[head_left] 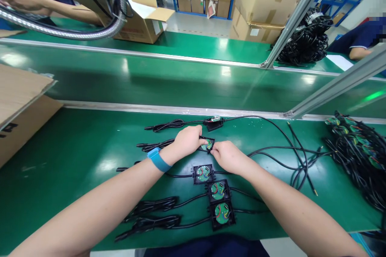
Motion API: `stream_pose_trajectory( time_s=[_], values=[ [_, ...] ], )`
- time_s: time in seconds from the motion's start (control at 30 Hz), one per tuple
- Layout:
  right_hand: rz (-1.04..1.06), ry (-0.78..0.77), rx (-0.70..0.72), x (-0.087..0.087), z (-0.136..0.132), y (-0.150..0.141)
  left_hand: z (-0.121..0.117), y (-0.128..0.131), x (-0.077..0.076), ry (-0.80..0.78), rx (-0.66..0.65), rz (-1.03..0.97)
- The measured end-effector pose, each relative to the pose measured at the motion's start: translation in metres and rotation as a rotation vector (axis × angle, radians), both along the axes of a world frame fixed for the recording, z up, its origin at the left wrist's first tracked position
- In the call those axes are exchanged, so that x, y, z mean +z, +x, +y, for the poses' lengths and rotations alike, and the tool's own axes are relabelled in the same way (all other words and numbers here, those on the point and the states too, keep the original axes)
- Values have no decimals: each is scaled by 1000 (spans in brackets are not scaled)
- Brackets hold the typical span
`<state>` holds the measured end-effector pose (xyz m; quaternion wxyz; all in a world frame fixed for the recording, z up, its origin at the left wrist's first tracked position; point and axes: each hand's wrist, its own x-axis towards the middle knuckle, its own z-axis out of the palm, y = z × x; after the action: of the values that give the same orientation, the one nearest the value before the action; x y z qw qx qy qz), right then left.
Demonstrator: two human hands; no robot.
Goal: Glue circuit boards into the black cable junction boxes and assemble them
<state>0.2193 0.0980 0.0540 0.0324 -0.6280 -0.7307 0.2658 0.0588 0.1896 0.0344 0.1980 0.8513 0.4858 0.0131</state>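
Two hands are working in the head view: fingers of the left hand (189, 140) and right hand (226, 156) are pinching opposite ends of a small black box (207, 145) over the counter (75, 148); any snag in the crossed cables (304, 164) could be yanking it free.

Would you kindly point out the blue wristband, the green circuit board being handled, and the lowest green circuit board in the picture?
Blue wristband (159, 161): head view, middle of its strap.
Handled green circuit board (208, 145): head view, its exposed face.
Lowest green circuit board (222, 213): head view, its middle.
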Motion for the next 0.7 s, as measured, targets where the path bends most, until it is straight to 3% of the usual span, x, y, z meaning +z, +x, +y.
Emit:
stream_pose_trajectory(
  time_s=[0.23,0.43,0.6,0.7],
  values=[
    [-31,119,-43,-3,-16,-1,-14,0,7,-22,3,56],
    [105,-52,-110,0,-8,2,-25,-1,9,-37,66,50],
    [70,154,51,-2,8,16,-27,-4,2,-50,71,-29],
    [94,186,69,-11,12,23,-26,-6,-2,-41,50,-70]
  ],
)
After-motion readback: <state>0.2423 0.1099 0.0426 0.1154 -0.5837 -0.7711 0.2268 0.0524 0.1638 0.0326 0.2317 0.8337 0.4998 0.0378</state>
